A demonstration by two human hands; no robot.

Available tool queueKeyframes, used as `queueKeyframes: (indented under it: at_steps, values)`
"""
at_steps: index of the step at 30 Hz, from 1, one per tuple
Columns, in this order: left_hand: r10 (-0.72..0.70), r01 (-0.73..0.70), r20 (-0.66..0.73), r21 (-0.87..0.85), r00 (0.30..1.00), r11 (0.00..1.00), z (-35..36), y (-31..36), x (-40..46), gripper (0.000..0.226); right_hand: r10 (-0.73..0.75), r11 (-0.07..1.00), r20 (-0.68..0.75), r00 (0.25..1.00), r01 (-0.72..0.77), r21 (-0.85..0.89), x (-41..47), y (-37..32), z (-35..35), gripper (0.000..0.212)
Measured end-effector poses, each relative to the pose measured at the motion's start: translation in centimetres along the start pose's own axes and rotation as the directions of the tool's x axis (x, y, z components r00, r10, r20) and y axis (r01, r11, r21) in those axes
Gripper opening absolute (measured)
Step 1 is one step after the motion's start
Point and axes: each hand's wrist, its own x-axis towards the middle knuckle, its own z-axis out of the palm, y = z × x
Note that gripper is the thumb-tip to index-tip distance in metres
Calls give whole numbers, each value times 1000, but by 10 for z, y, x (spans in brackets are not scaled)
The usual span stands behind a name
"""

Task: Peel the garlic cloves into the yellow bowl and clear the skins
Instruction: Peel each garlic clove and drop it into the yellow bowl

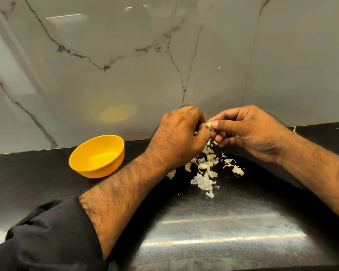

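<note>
Above the black counter my left hand (181, 133) and my right hand (249, 130) meet, both pinching one small pale garlic clove (208, 125) between their fingertips. Under the hands lies a loose heap of garlic cloves and papery skins (205, 169) on the counter. The yellow bowl (97, 156) stands to the left of my left forearm, tilted a little toward me, and nothing shows inside it.
The black speckled counter (213, 222) runs under my arms and meets a grey marble-veined wall (164, 55) just behind the hands. A stray scrap of skin (294, 130) lies at the wall's foot on the right.
</note>
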Motion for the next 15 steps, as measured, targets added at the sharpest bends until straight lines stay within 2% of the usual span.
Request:
queueKeyframes:
  at_steps: [4, 11, 15]
  values:
    - [-170, 179, 56, -319, 984, 931, -1, -5, 1, 13, 17, 998, 3, 1000, -17, 62, 1, -1, -5, 21]
    - [-272, 290, 104, -440, 957, 850, -4, -7, 2, 11, -26, 999, 14, 1000, 25, 36, -2, -4, -4, 31]
    - [-288, 325, 152, -495, 945, 805, -4, -5, 2, 12, -115, 983, -8, 993, 112, -148, -3, -3, -2, 29]
